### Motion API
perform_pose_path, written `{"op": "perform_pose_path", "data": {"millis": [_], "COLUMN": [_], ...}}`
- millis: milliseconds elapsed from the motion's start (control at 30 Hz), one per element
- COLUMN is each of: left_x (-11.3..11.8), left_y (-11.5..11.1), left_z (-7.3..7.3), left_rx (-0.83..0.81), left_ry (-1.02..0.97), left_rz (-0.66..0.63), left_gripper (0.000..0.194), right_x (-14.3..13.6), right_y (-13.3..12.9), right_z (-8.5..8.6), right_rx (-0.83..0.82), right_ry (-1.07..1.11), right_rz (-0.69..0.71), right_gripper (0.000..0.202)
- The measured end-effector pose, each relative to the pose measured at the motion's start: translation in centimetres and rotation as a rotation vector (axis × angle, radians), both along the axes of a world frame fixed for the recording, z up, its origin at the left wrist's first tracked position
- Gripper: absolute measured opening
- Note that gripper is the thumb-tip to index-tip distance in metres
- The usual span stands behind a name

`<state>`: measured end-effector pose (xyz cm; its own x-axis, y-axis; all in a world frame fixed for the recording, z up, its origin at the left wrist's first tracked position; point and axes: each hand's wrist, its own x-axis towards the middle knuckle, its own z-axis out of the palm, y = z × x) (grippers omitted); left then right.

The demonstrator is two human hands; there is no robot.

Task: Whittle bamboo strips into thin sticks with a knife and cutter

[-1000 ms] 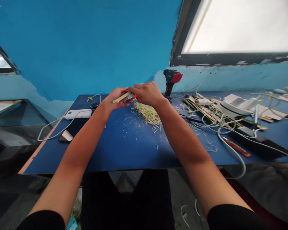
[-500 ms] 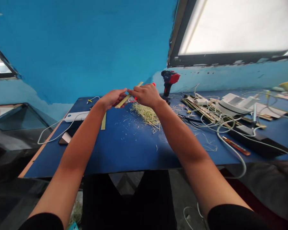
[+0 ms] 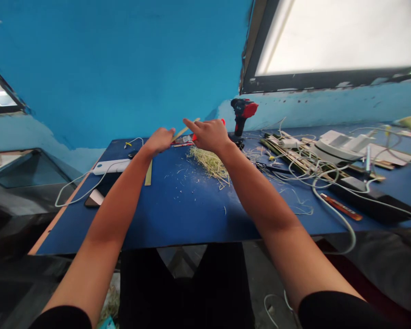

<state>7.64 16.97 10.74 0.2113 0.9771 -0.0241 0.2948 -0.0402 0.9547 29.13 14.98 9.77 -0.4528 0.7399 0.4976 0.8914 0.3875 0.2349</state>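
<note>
My left hand (image 3: 160, 140) is closed on the near end of a pale green-yellow bamboo strip (image 3: 182, 132), which slants up toward my right hand. My right hand (image 3: 210, 134) has its index finger stretched over the strip's far part. Its other fingers appear curled round a red-handled knife (image 3: 194, 137); red shows at both sides of the hand, and the palm side is hidden. Below the right hand lies a heap of thin bamboo shavings (image 3: 210, 164). A second flat bamboo strip (image 3: 148, 174) rests on the table beside my left forearm.
A red and black cordless drill (image 3: 244, 115) stands at the back. Tangled white cables (image 3: 315, 176) cover bamboo pieces on the right, by an orange-brown packet (image 3: 341, 207). At left are a white power strip (image 3: 111, 167) and a phone (image 3: 94, 198) on the blue table (image 3: 178, 219).
My left hand has gone from loosely open fingers to a closed grip on the strip's near end. The strip now shows narrower, turned toward its edge. My right index finger has straightened.
</note>
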Motion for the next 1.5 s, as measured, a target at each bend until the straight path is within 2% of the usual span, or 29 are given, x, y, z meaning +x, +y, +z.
{"op": "perform_pose_path", "data": {"millis": [100,133,233,300,467,600,900,1100,1267,1500], "left_x": [-0.2,-0.1,0.3,0.7,1.9,2.8,3.8,4.1,4.2,4.9], "left_y": [0.1,-0.1,-0.8,-1.3,-2.5,-3.7,-6.1,-6.9,-7.0,-7.5], "left_z": [0.1,0.2,0.9,1.3,2.1,2.7,3.8,4.3,4.2,3.8], "left_rx": [-0.005,-0.043,-0.162,-0.195,-0.099,-0.034,-0.028,0.02,0.013,-0.026], "left_ry": [-0.004,-0.07,-0.285,-0.373,-0.481,-0.49,-0.517,-0.435,-0.402,-0.337], "left_rz": [0.175,0.183,0.121,0.069,0.036,0.043,0.03,0.028,-0.004,-0.07], "left_gripper": [0.053,0.053,0.05,0.047,0.044,0.047,0.053,0.056,0.058,0.059], "right_x": [0.3,0.3,-0.3,-0.9,-1.8,-1.7,-1.1,-0.9,-0.2,2.4], "right_y": [0.0,-0.1,-0.5,-0.9,-1.9,-2.2,-2.5,-2.5,-2.0,-1.0], "right_z": [0.0,0.1,0.5,0.9,1.9,2.2,2.6,2.8,2.9,3.1], "right_rx": [-0.004,-0.014,-0.073,-0.1,-0.097,-0.1,-0.019,-0.011,0.003,0.053], "right_ry": [0.172,0.238,0.375,0.394,0.363,0.336,0.343,0.378,0.413,0.514], "right_rz": [-0.038,-0.037,0.037,0.108,0.129,0.106,0.116,0.101,0.075,0.017], "right_gripper": [0.069,0.068,0.055,0.045,0.05,0.056,0.073,0.077,0.074,0.071]}}
